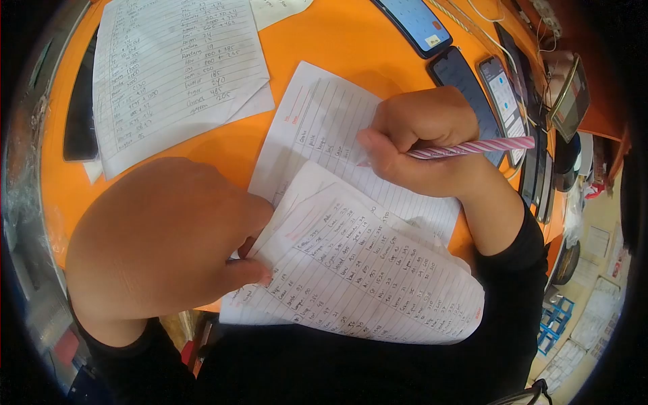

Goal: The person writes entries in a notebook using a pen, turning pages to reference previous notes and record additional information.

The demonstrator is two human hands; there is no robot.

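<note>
My right hand [422, 138] is closed round a pink and white striped pen [482, 146], its tip resting on or just above a lined sheet [337, 101] that bears a short handwritten column. Between the thumb and fingers of my left hand [182, 236] is the left edge of a written paper [378, 270], filled with columns of words and numbers. This paper overlaps the lower part of the lined sheet, and its right end curls. Some of the left fingers are hidden behind the hand and the paper.
On the orange table [337, 34], another handwritten list [175, 74] lies at the upper left, partly over a dark phone [77, 108]. Several phones, including a lit one [418, 23], line the upper right beside cables [482, 30]. A blue rack [555, 324] is at the far right.
</note>
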